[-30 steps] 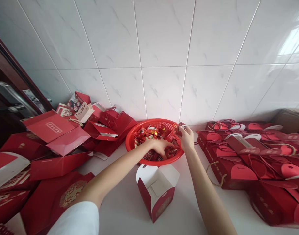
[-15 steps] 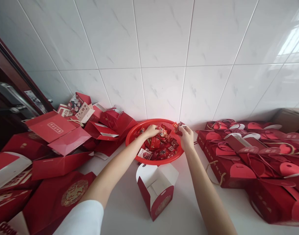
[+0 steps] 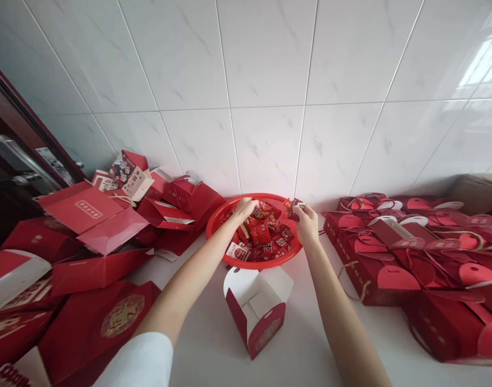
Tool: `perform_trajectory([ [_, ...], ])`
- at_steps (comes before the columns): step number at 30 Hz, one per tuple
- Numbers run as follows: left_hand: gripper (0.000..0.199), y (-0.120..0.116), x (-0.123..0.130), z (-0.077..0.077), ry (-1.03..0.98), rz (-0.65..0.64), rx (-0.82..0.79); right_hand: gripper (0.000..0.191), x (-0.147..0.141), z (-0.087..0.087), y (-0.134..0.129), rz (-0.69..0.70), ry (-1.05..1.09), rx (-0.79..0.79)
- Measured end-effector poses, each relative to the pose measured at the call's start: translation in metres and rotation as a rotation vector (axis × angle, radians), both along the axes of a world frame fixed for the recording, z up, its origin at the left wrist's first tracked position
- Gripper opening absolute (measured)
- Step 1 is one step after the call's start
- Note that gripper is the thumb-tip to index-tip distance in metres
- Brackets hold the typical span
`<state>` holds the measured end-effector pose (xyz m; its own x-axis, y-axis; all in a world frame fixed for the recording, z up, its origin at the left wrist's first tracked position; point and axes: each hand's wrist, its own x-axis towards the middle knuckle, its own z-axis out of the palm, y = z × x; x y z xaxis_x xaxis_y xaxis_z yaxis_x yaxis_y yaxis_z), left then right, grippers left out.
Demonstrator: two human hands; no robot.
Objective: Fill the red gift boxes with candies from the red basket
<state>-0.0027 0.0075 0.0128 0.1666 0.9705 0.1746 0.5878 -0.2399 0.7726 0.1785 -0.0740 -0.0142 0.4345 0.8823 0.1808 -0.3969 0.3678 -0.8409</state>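
A red plastic basket [image 3: 214, 236] by the wall holds several red-wrapped candies [image 3: 260, 231]. My left hand [image 3: 246, 207] is over the basket's back left part, its fingers curled together close to the candies. Whether anything is between those fingers is hidden. At the basket's right rim, my right hand [image 3: 307, 223] pinches a few small red candy packets [image 3: 294, 208], raised above the rest. Between my forearms stands a red box [image 3: 266, 336] with a white inside, its flaps open and no candies visible in it.
Red cardboard boxes and folded cartons [image 3: 105, 269] are heaped on the left of the white tabletop [image 3: 298, 349]. Rows of closed red gift boxes [image 3: 386, 279] with cord handles stand on the right. Behind are a tiled wall [image 3: 266, 145] and, far left, a door handle [image 3: 12, 150].
My left hand has shifted slightly back and left over the candies. My right hand stays at the right rim with its packets. The open box has not moved.
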Motion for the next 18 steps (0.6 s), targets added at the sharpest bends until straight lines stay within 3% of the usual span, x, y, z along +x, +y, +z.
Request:
perform_trajectory([
  [5,0.037,-0.004,0.004,-0.002,0.075,0.055,0.194,0.022,0.000,-0.002,0.001,-0.015,-0.013,0.006],
  [9,0.023,-0.014,0.012,0.001,0.183,-0.220,0.245,0.022,-0.001,-0.001,0.000,-0.010,-0.017,-0.001],
  [11,0.020,-0.022,0.016,0.005,0.268,-0.468,0.119,0.022,-0.001,0.000,-0.001,-0.002,-0.007,-0.003],
  [14,0.032,-0.035,0.020,0.010,0.514,-0.805,-0.235,0.023,-0.001,0.001,-0.002,0.009,0.005,0.005],
  [16,0.043,-0.042,0.023,0.011,0.673,-0.869,-0.350,0.023,0.000,0.002,-0.002,0.016,0.013,0.008],
  [18,0.041,-0.044,0.026,0.010,0.749,-0.843,-0.349,0.023,0.000,0.001,-0.002,0.021,0.015,0.010],
])
